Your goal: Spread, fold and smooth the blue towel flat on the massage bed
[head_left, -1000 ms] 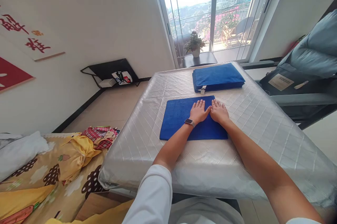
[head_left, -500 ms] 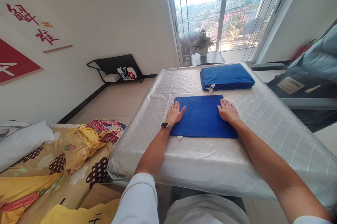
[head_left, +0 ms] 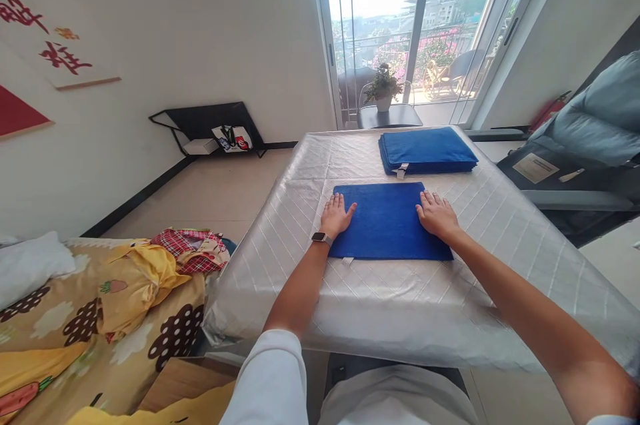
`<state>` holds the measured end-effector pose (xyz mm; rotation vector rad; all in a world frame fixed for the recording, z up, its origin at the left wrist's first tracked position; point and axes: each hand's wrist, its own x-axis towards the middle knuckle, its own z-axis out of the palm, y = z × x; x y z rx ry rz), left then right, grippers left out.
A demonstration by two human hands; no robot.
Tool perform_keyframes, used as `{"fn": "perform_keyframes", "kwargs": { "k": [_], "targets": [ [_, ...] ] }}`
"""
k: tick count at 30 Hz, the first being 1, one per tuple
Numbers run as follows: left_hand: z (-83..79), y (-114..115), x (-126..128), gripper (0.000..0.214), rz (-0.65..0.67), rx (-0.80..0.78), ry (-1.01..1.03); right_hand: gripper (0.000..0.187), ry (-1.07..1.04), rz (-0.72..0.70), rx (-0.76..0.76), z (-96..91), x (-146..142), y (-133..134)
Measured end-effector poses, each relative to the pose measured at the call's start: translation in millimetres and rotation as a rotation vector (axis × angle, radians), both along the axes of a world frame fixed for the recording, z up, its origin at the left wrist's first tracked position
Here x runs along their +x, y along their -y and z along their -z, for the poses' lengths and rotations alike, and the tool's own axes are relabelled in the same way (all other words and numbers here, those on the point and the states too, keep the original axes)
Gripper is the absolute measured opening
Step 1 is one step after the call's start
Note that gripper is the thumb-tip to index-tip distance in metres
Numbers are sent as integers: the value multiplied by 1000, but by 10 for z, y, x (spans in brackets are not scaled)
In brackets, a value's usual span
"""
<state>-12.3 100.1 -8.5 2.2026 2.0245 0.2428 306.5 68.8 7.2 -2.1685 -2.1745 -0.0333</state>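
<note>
Folded blue towel (head_left: 387,222): lies flat mid-table on the quilted silver cover (head_left: 400,298), square to its edges.
Left hand (head_left: 336,215): palm down, fingers spread over the towel's left edge, gripping nothing.
Right hand (head_left: 437,214): likewise on the right edge, seemingly pressing the towel flat.
Stack of blue towels (head_left: 426,150): beyond, apart, near the far edge.
Widest room: near side.
</note>
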Motion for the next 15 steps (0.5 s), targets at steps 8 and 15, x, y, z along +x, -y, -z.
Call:
{"fn": "perform_keyframes", "kwargs": {
  "k": [8,15],
  "targets": [
    [-61,99,19,82,-5,23,-34,69,-48,-12,-59,135,49,402],
    [-888,547,140,55,198,531,219,68,-71,-13,-53,157,36,419]
  ]
}}
